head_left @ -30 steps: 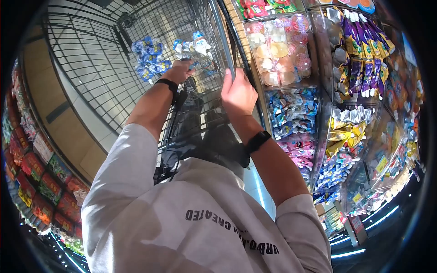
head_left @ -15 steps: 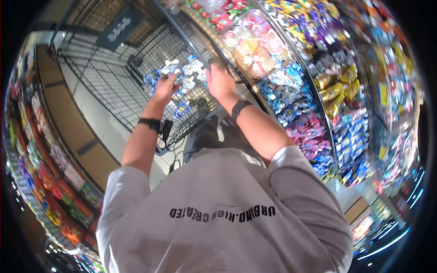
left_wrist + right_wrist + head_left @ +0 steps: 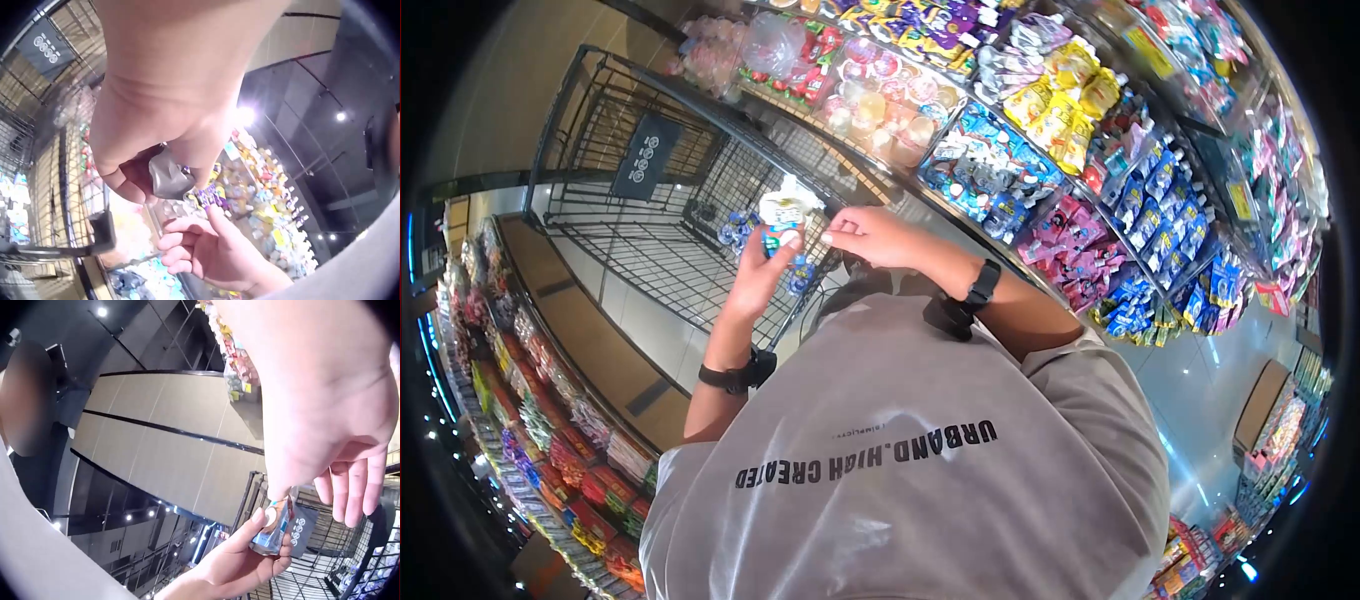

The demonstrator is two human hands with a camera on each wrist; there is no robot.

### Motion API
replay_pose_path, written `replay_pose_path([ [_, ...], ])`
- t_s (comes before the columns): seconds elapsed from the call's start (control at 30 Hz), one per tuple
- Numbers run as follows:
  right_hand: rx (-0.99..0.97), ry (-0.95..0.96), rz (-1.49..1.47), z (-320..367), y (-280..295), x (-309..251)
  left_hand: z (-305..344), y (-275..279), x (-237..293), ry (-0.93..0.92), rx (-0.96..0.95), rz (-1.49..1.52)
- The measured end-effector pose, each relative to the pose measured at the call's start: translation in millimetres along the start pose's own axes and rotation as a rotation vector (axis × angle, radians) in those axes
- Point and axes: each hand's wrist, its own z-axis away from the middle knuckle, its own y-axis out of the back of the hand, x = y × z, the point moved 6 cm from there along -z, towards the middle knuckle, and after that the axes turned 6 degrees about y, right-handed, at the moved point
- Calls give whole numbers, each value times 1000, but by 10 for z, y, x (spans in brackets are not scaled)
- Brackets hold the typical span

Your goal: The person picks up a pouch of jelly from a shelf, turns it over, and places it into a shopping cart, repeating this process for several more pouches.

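Note:
My left hand [image 3: 758,275] grips a small white and blue drink pouch [image 3: 783,214] and holds it up above the wire shopping cart [image 3: 615,240]. In the left wrist view the pouch's silver back [image 3: 167,176] shows between my left fingers. My right hand [image 3: 868,236] hovers just right of the pouch with loosely curled fingers and holds nothing. In the right wrist view one digit of the right hand [image 3: 331,444] reaches down to the top of the pouch [image 3: 275,528]; whether it touches is unclear.
More blue pouches [image 3: 738,228] lie in the cart's basket. Shelves of snack packets and jelly cups [image 3: 1040,160] run along the right. Another packed shelf [image 3: 550,450] lines the left side of the aisle, and the floor [image 3: 1220,370] opens to the right.
My left hand has lifted a pouch out of the cart and raised it. My right hand has left the cart's rim and come beside the pouch. The head view has swung.

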Motion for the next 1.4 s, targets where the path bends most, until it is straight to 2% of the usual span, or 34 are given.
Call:
replay_pose_path([
  [0.07,-25,12,13,128,120,136,15,-331,182,19,-112,-45],
  [0.13,5,41,-301,282,204,129,-12,-626,334,-42,-182,-203],
  [0.17,-22,91,-365,386,263,103,-43,-749,352,-44,-188,-217],
  [0.23,22,94,-438,537,345,193,-80,-1000,423,-150,-253,-325],
  [0.33,64,120,-491,706,462,348,-111,-1234,517,-130,-309,-436],
  [0.37,88,126,-560,776,467,392,-71,-1329,524,-58,-347,-309],
  [0.47,124,125,-661,973,515,481,-54,-1568,519,-32,-463,-226],
  [0.5,128,132,-696,1010,525,516,-59,-1636,541,-101,-465,-255],
  [0.53,132,139,-730,1044,534,538,-57,-1676,548,-99,-467,-262],
  [0.6,156,133,-769,1105,579,575,-75,-1730,439,144,-469,-287],
  [0.63,159,130,-753,1127,605,598,-91,-1767,423,100,-470,-272],
  [0.8,202,93,-751,1200,714,711,-90,-1886,467,123,-483,-245],
  [0.97,133,114,-743,1192,700,799,-94,-1902,457,149,-524,-223],
  [1.03,118,103,-737,1179,688,812,-167,-1876,383,68,-539,-310],
  [1.13,91,66,-732,1162,638,785,-171,-1825,316,140,-489,-285],
  [1.4,93,51,-706,1064,661,833,-202,-1775,319,107,-435,-294],
])
